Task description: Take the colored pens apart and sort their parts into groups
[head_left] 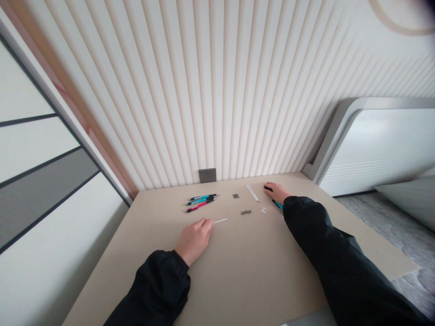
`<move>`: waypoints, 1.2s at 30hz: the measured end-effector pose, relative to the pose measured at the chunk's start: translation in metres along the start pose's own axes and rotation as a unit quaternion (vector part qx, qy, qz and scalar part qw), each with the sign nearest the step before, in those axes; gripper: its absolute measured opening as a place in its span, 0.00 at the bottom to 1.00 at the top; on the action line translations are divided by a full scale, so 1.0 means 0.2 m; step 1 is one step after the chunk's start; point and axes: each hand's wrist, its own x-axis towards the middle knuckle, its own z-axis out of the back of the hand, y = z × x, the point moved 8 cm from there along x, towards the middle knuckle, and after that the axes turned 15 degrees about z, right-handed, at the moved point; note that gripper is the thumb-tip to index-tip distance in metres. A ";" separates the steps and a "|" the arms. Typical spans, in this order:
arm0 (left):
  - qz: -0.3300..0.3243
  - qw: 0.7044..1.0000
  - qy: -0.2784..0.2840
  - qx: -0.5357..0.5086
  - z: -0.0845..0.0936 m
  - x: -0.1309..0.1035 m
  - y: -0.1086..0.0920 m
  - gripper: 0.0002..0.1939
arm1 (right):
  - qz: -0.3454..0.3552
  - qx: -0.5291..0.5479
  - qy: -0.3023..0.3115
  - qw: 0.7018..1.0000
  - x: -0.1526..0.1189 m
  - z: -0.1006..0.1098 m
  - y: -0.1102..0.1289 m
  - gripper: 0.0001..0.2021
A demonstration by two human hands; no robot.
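Note:
My left hand [194, 240] is closed on a thin white rod [220, 220], whose free end points right over the table. At the table's back right, my right hand [277, 192] has its fingers round a small black piece [268, 188]. A teal part [277, 204] lies beside that wrist, partly hidden by the sleeve. Between the hands are several springs [246, 212], small dark pieces [235, 196], short white pieces [264, 210] and thin white rods [252, 193]. Assembled pens, teal [202, 200] and red [200, 205], lie beyond my left hand.
The beige table [238, 271] stands against a ribbed white wall [204, 90] with a dark socket [207, 175]. A grey object [309, 318] shows at the near edge. To the right is a bed with a pale headboard [384, 145]; to the left, a panelled cabinet [50, 217].

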 end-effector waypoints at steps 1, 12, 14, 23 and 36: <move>0.000 1.000 0.001 0.002 0.00 0.00 0.00 0.14 | -0.005 -0.001 -0.003 1.000 0.00 -0.01 -0.01 0.19; 0.000 1.000 0.003 0.003 0.00 0.00 0.00 0.14 | -0.054 -0.002 -0.034 0.998 -0.04 0.08 -0.10 0.24; 0.002 1.000 0.002 0.000 0.00 0.00 0.00 0.14 | -0.037 0.001 -0.023 0.999 -0.05 0.07 -0.07 0.26; -0.002 1.000 -0.006 -0.003 0.00 0.00 0.00 0.14 | -0.007 -0.016 0.002 1.000 -0.01 -0.02 0.04 0.20; -0.012 1.000 -0.015 0.002 0.01 -0.01 -0.01 0.14 | -0.004 -0.027 -0.089 0.996 -0.05 0.16 0.12 0.18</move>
